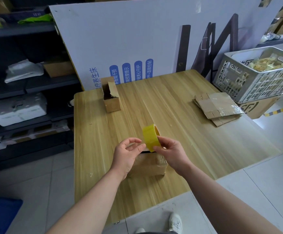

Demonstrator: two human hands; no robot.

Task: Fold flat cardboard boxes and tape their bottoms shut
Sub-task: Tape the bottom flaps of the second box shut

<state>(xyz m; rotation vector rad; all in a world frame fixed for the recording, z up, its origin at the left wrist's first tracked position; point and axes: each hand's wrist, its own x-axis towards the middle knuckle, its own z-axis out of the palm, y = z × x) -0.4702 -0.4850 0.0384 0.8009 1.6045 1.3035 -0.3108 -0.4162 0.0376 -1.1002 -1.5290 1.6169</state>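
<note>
a: where do we stand?
b: our right hand [169,152] grips the tape [151,138], fingers curled round the roll, lifted off the surface [179,115]. our left hand [127,154] is loosely curved, one fingertip against the roll's left edge. we see nothing held in it.
a: and the box?
b: the box [147,164] lies directly beneath both hands, partly hidden by them. its top looks glossy, perhaps taped already, but we can't tell whether the seam is fully closed.
a: so we're hunting for the tape's free end?
b: we judge so. the film is clear yellow, so the end is hard to spot. a nail could split it, and the strip would tear off narrow.
a: what else could go wrong?
b: nothing pins the box. if we pull tape with both hands raised, the flaps below our wrists may spring apart, or the box may slide on the smooth surface. a strip laid crooked would miss the seam.
a: the rest?
b: the flats [218,107] wait well beyond the right hand, off to its right. an upright box [111,98] stands far beyond the left hand.
</note>
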